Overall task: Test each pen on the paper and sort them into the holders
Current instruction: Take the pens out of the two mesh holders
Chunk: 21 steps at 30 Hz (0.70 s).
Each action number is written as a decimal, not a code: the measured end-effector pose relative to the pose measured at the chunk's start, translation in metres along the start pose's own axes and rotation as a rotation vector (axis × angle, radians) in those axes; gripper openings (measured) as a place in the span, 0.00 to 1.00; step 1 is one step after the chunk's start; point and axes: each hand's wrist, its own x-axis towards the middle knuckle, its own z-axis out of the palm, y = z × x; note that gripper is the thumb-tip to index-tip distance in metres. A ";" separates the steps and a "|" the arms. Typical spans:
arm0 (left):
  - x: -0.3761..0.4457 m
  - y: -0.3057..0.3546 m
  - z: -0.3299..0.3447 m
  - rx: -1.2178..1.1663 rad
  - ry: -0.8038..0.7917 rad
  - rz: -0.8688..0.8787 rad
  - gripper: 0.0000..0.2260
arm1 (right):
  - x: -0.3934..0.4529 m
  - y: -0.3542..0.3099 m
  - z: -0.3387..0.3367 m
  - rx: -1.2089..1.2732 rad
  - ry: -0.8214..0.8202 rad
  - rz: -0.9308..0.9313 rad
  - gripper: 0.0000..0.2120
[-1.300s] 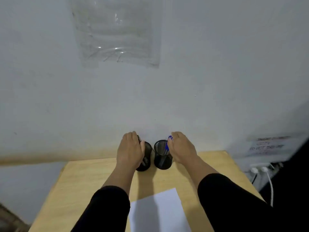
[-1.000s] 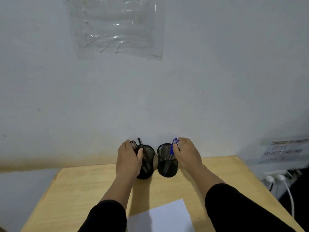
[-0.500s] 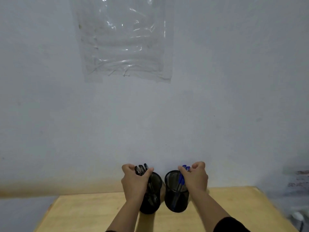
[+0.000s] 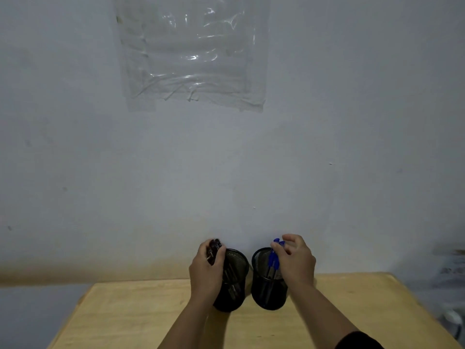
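Note:
Two black mesh pen holders stand side by side at the back of the wooden table point(image 4: 130, 318), against the wall. The left holder point(image 4: 237, 280) contains black pens point(image 4: 214, 249); my left hand point(image 4: 207, 270) is closed around their tops. The right holder point(image 4: 266, 290) contains blue-capped pens point(image 4: 273, 260); my right hand point(image 4: 295, 263) pinches their tops between thumb and fingers. The paper is out of view.
A pale wall rises right behind the holders, with a clear plastic sheet point(image 4: 193, 54) taped high on it. At the far right edge is a blurred label point(image 4: 450, 263) and a white plug point(image 4: 453, 318).
The camera has tilted upward, so the paper and my sleeves have dropped out of view. My hands stay at the holders and have closed on the pen tops.

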 end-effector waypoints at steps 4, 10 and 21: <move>-0.002 0.000 0.001 -0.039 -0.049 0.037 0.08 | -0.005 -0.003 0.000 0.044 -0.025 -0.014 0.16; -0.001 0.010 0.001 -0.112 -0.005 0.075 0.08 | -0.006 -0.007 0.000 0.108 -0.029 -0.013 0.16; 0.009 0.072 -0.008 -0.264 0.137 0.090 0.07 | 0.003 -0.049 -0.015 0.369 0.062 -0.049 0.07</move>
